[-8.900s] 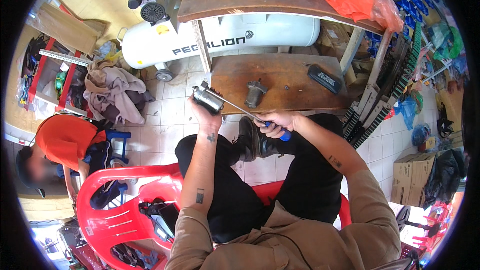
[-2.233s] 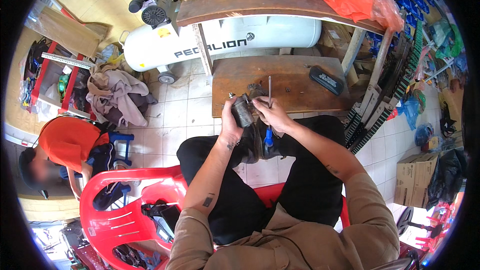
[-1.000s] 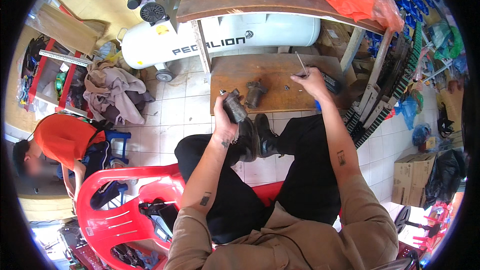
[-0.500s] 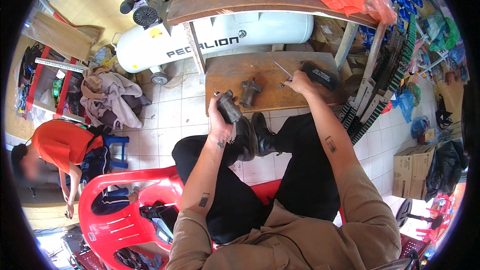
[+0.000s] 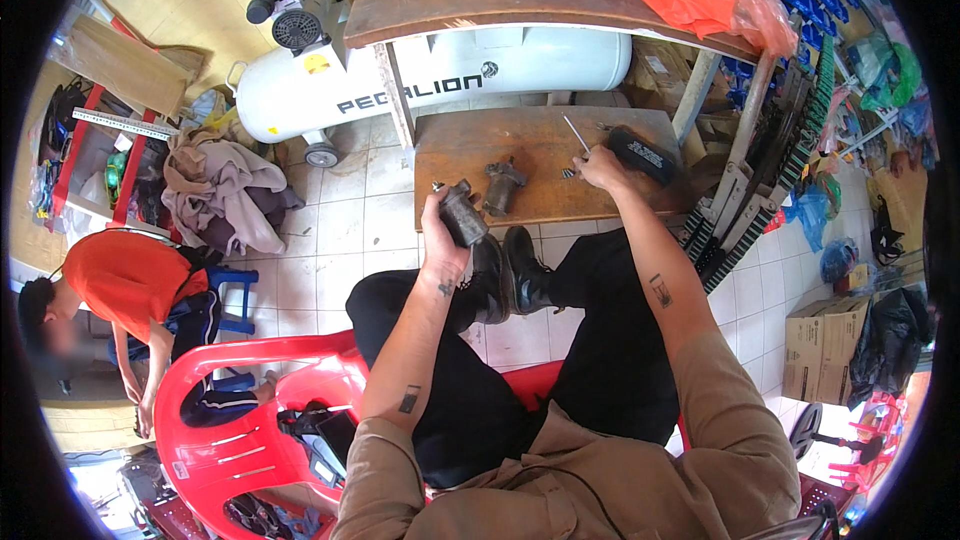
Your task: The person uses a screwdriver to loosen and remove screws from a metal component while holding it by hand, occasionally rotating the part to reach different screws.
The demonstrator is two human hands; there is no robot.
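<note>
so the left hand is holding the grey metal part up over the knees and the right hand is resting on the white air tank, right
Not quite. In the head view the left hand does hold the grey metal part up over the knees, but the right hand is on the low wooden table, beside a thin metal rod and a black case. The white air tank lies beyond, untouched.

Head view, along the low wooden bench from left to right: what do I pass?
Left hand gripping a grey metal cylinder → loose metal part lying on the bench → right hand with a thin metal rod → black case.
</note>
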